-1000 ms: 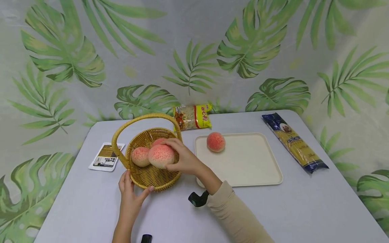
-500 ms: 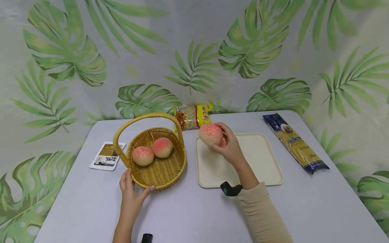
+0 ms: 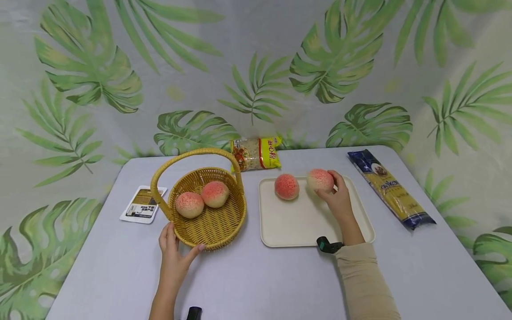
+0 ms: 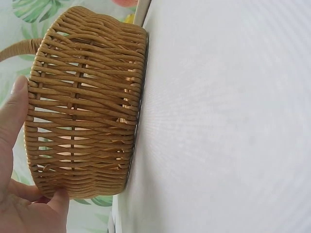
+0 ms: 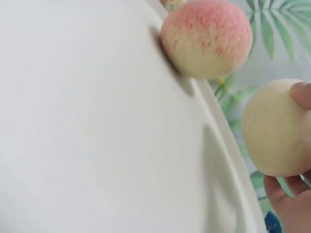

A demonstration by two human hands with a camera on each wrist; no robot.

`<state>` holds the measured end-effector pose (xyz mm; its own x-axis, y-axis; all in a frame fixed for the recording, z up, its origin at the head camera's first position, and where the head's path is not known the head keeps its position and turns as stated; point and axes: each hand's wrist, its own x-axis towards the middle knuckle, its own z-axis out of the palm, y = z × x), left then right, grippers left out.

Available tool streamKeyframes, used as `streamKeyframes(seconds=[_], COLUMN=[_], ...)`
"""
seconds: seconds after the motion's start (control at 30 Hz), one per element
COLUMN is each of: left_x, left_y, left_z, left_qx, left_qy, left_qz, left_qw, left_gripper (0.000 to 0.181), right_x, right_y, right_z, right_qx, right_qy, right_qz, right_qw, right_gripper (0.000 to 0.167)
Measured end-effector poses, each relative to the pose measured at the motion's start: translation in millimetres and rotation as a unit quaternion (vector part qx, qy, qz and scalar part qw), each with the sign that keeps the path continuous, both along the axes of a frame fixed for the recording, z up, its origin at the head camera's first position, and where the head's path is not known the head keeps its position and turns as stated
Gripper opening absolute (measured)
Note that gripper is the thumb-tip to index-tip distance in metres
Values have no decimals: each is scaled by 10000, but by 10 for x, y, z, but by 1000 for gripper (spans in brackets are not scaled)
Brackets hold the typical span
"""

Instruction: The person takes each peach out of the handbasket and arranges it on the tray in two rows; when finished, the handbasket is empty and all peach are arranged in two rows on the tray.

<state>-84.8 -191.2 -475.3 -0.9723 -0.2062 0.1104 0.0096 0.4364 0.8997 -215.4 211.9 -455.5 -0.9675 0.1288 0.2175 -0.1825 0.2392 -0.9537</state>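
My right hand (image 3: 339, 199) grips a pink-and-cream peach (image 3: 319, 180) over the right back part of a cream tray (image 3: 296, 229). In the right wrist view this held peach (image 5: 272, 131) is apart from the tray, whose surface carries a shadow. A second peach (image 3: 286, 186) sits on the tray near its back left corner. My left hand (image 3: 174, 262) holds the near left side of a wicker basket (image 3: 210, 226), thumb by the rim in the left wrist view. Inside the basket lie two more peaches, one left (image 3: 190, 205) and one right (image 3: 215, 194).
A yellow-ended food packet (image 3: 256, 154) lies behind the basket and tray. To the tray's right is a long blue-and-yellow pasta packet (image 3: 390, 189). A small white-edged packet (image 3: 143, 204) lies left of the basket, whose tall handle (image 3: 196, 152) arches upward.
My right hand has lifted a peach out of the basket and carried it right, past the peach on the tray, to above the tray's right back part. The left hand has stayed at the basket.
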Motion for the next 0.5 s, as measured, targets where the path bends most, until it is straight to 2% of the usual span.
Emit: streamKeyframes(seconds=[0.3, 0.5], left_x=[8, 4], left_y=[11, -1], left_z=[-17, -23], left_qx=[-21, -48], left_qy=[83, 39], left_qz=[-15, 11], left_qw=[10000, 10000], left_gripper=[104, 104], right_x=[-149, -185], right_y=[196, 204], right_z=[-376, -407], right_qx=[379, 502], right_qy=[-446, -458], right_qz=[-136, 61], right_qw=[9982, 9977], right_gripper=[68, 71])
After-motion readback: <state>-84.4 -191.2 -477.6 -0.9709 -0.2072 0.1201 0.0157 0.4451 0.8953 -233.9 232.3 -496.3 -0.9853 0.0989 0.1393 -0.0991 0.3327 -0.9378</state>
